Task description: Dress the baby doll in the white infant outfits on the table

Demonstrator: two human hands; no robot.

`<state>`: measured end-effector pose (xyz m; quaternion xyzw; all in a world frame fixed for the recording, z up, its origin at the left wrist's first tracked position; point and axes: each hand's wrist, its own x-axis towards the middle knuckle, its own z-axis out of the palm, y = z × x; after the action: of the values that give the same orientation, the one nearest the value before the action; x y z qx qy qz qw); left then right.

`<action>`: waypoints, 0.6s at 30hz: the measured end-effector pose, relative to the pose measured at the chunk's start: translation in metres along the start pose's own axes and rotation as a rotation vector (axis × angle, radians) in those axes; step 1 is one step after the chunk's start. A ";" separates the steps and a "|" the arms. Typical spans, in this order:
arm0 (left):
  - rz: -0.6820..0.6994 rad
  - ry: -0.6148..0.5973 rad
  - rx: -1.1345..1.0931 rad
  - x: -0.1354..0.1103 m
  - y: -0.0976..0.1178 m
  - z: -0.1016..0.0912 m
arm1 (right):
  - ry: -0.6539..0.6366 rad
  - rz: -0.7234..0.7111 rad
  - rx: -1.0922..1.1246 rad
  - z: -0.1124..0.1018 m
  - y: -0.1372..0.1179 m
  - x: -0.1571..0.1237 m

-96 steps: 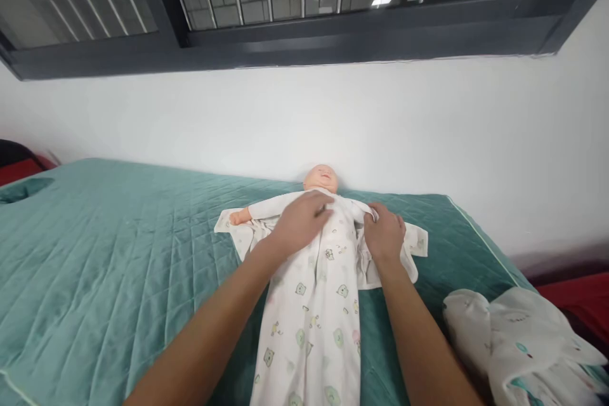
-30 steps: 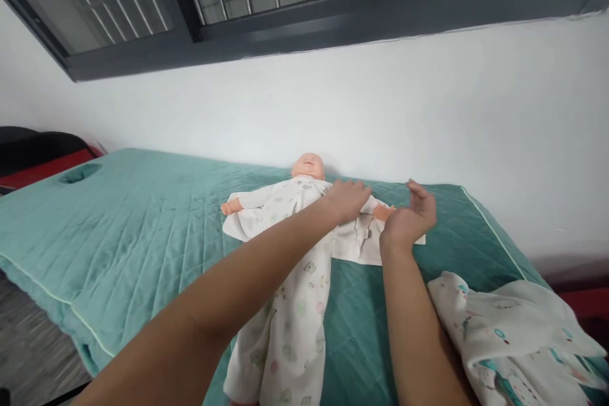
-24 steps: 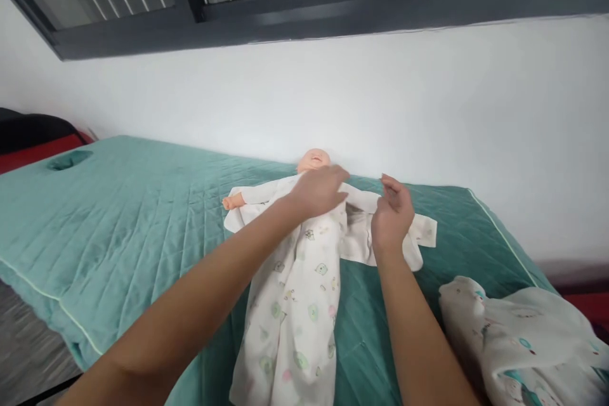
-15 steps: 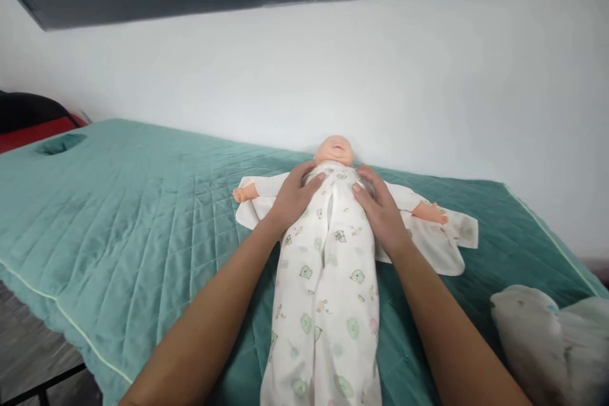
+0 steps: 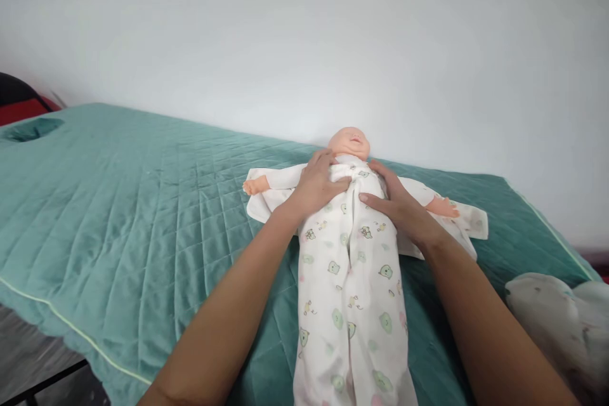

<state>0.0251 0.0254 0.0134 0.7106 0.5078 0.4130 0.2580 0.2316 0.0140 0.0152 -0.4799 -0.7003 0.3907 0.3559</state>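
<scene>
A baby doll (image 5: pixel 349 141) lies on its back on a teal quilted table (image 5: pixel 118 203), head toward the white wall. It wears a white sleepsuit (image 5: pixel 352 292) printed with small green animals. My left hand (image 5: pixel 318 181) rests on the left side of the doll's chest, fingers curved over the cloth. My right hand (image 5: pixel 397 203) lies flat on the right side of the chest, fingers together and stretched. The two front flaps of the suit meet between my hands. The doll's bare hands (image 5: pixel 443 206) stick out to either side.
A heap of white printed cloth (image 5: pixel 561 323) lies at the table's right end. A face hole (image 5: pixel 28 130) is in the table's far left end. The white wall runs close behind the doll's head. The table's near edge drops to the floor at lower left.
My right hand came down from the air onto the doll's chest. My left hand moved from the doll's right shoulder to the left of the chest. The view tilted down and left.
</scene>
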 end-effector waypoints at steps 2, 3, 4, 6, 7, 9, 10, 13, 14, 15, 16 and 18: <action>0.020 -0.005 0.033 0.001 0.001 0.000 | -0.021 0.005 -0.004 0.000 -0.005 0.000; 0.030 -0.004 0.049 0.000 0.003 0.000 | -0.020 0.011 -0.008 0.001 -0.007 0.000; 0.041 0.000 0.065 0.000 0.004 0.000 | -0.015 0.017 -0.013 0.002 -0.009 0.000; 0.081 0.011 0.107 -0.001 0.006 0.000 | 0.005 0.023 -0.022 0.004 -0.012 0.000; 0.112 0.020 0.132 -0.002 0.006 0.000 | 0.020 0.020 -0.031 0.005 -0.013 0.000; 0.186 0.044 0.193 -0.003 0.006 0.001 | 0.055 -0.006 -0.062 0.007 -0.013 -0.001; 0.225 0.059 0.225 -0.004 0.006 0.002 | 0.076 -0.028 -0.089 0.008 -0.013 -0.002; 0.324 0.087 0.323 -0.007 0.008 0.001 | 0.159 -0.156 -0.204 0.014 -0.012 -0.007; 0.349 0.088 0.362 -0.008 0.010 0.000 | 0.186 -0.215 -0.247 0.016 -0.012 -0.010; 0.367 0.087 0.403 -0.010 0.011 0.000 | 0.214 -0.273 -0.290 0.020 -0.013 -0.014; 0.380 0.087 0.444 -0.012 0.012 -0.001 | 0.237 -0.322 -0.334 0.023 -0.015 -0.017; 0.393 0.093 0.512 -0.016 0.014 -0.002 | 0.273 -0.380 -0.423 0.030 -0.018 -0.026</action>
<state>0.0281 0.0054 0.0204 0.8173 0.4595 0.3455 -0.0373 0.2057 -0.0212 0.0152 -0.4518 -0.7890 0.0948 0.4054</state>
